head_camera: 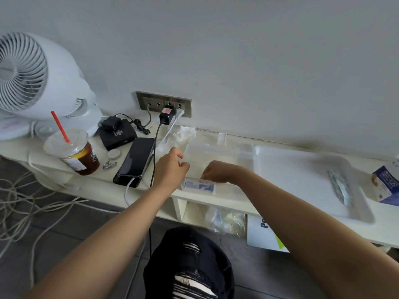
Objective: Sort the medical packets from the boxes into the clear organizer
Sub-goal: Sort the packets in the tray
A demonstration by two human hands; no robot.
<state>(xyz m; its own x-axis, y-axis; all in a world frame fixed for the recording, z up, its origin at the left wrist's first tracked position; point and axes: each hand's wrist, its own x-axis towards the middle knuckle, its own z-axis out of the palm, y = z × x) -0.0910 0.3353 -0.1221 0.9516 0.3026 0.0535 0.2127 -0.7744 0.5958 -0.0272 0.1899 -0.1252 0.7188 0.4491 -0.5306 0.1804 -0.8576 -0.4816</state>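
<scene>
Right hand (pixel 218 172): being bent down at the wrist, its fingers curled onto the packets (pixel 198 187), whose top edge is being pinched.
Packets: a blue-and-white stack being held at the front-left corner of the organizer (pixel 222 151), seemingly inside it; the print is too blurred to be read.
Left hand (pixel 171 169): being held at the organizer's left wall with fingers curled together; whether the rim is being gripped cannot be told.
Organizer: being kept on the shelf (pixel 103 182) by the wall, between the phone (pixel 136 157) and the lid (pixel 302 169).
Lid: being left flat just right of the organizer, with a strip (pixel 341 187) of packets lying on it.
Box (pixel 386 184): being cut off by the right edge; its blue lettering cannot be read.
Black unit (pixel 117 134): a white knot-like logo is being shown on top, without legible words.
Cup (pixel 73 152): a side label is being shown, its text too small to read.
Sheet (pixel 264 229): being kept under the shelf, with bold dark letters beginning "P" at its edge.
</scene>
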